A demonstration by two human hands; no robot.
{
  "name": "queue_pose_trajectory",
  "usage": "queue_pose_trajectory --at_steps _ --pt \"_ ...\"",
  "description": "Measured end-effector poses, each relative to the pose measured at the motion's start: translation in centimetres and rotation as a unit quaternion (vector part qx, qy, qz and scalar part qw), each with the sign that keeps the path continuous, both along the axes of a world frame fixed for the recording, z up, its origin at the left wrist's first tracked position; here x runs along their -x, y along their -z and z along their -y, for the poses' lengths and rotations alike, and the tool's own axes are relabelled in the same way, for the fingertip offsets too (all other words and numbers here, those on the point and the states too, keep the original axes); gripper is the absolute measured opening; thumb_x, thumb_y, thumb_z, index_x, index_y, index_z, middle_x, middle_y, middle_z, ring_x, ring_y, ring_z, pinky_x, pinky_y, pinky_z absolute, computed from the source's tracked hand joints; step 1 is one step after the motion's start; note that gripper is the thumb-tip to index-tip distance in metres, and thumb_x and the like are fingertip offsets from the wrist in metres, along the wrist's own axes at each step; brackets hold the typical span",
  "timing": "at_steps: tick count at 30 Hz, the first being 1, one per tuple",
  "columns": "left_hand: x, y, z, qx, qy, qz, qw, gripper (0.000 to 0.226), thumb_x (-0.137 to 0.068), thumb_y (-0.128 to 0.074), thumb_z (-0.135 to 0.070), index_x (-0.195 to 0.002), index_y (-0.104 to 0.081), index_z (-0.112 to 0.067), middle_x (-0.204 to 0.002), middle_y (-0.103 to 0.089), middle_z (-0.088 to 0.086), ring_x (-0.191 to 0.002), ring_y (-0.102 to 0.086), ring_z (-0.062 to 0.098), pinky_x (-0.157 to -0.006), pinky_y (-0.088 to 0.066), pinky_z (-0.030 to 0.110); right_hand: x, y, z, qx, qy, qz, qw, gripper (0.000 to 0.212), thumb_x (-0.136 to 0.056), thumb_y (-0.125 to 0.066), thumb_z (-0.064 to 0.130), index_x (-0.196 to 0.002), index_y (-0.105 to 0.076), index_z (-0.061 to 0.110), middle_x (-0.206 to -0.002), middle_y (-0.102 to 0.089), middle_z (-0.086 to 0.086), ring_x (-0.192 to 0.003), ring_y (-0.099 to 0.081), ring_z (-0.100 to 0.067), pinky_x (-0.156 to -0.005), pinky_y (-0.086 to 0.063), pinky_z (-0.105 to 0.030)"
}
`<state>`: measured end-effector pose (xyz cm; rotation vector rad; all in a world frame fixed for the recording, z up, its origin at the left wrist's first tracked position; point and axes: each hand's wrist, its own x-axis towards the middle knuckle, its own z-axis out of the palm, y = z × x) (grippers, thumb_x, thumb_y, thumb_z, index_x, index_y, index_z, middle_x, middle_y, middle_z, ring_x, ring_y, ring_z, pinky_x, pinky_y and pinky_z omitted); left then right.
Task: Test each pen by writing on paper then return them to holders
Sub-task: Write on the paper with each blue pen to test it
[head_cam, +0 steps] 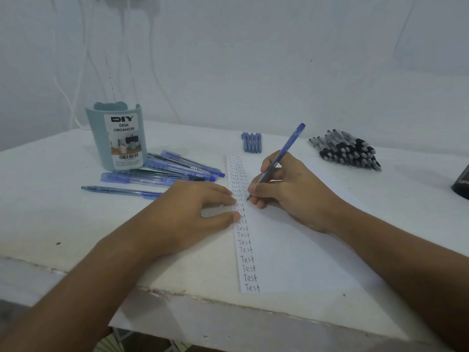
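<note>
A white desk (pixel 50 219) stands against a pale wall (pixel 253 59) with thin cables hanging at the far left. At far left on the desk stands a grey-blue desk organizer (pixel 118 138); what it holds cannot be seen. Loose blue pens (pixel 162 171) lie just beside it on the near right. A small row of blue pens (pixel 251 142) lies at the far middle, a heap of black pens (pixel 347 151) at far right. The paper (pixel 291 245) bears columns of "Test". The right hand (pixel 286 189) has its grip closed round a blue pen (pixel 279 158), tip on the paper. The left hand (pixel 193 212) rests flat, fingers relaxed, at the paper's left edge.
</note>
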<state>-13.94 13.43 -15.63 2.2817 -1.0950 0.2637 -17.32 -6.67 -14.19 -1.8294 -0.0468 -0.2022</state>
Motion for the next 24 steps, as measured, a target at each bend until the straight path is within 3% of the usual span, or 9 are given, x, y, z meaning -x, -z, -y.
queue_pose_trajectory --at_steps 4,8,13,19,24 --pt "-0.04 0.04 0.00 0.001 0.002 -0.005 1.000 0.036 -0.081 -0.064 -0.047 -0.113 -0.068 -0.032 -0.121 -0.060 -0.023 -0.111 -0.041 -0.017 -0.089 -0.021 -0.009 0.04 -0.14 0.16 -0.038 -0.003 -0.003 0.999 0.032 -0.086 -0.065 -0.009 -0.099 -0.042 0.010 -0.081 -0.067 -0.019 -0.064 -0.063 -0.027 -0.069 -0.058 -0.034" --pt "-0.16 0.10 -0.04 0.004 0.002 -0.006 1.000 0.036 -0.080 -0.064 -0.047 -0.112 -0.069 -0.032 -0.120 -0.061 -0.023 -0.113 -0.039 -0.017 -0.088 -0.021 -0.010 -0.17 0.29 -0.01 0.028 0.017 0.014 0.999 0.030 -0.086 -0.067 -0.003 -0.096 -0.044 0.013 -0.079 -0.069 -0.014 -0.068 -0.067 -0.029 -0.077 -0.058 -0.042" --pt "-0.13 0.09 -0.02 0.008 0.001 -0.005 1.000 0.035 -0.080 -0.065 -0.046 -0.111 -0.069 -0.031 -0.118 -0.062 -0.023 -0.114 -0.038 -0.018 -0.087 -0.021 -0.010 0.03 -0.22 0.25 -0.050 0.008 -0.002 0.999 0.033 -0.086 -0.062 -0.013 -0.097 -0.041 0.011 -0.080 -0.063 -0.021 -0.059 -0.060 -0.026 -0.062 -0.053 -0.033" --pt "-0.24 0.16 -0.08 0.003 -0.001 -0.001 1.000 0.036 -0.080 -0.064 -0.048 -0.112 -0.069 -0.032 -0.119 -0.061 -0.024 -0.113 -0.040 -0.017 -0.088 -0.020 -0.010 -0.01 0.17 0.16 0.023 0.008 0.013 1.000 0.031 -0.085 -0.065 -0.008 -0.094 -0.043 0.013 -0.083 -0.065 -0.018 -0.066 -0.063 -0.029 -0.071 -0.055 -0.040" --pt "-0.31 0.18 -0.05 0.003 -0.001 0.000 1.000 0.036 -0.080 -0.064 -0.047 -0.111 -0.069 -0.032 -0.118 -0.062 -0.024 -0.113 -0.040 -0.018 -0.089 -0.021 -0.009 -0.15 0.05 0.22 -0.002 0.001 0.001 1.000 0.032 -0.084 -0.065 -0.011 -0.094 -0.043 0.011 -0.081 -0.064 -0.018 -0.066 -0.061 -0.029 -0.068 -0.054 -0.038"
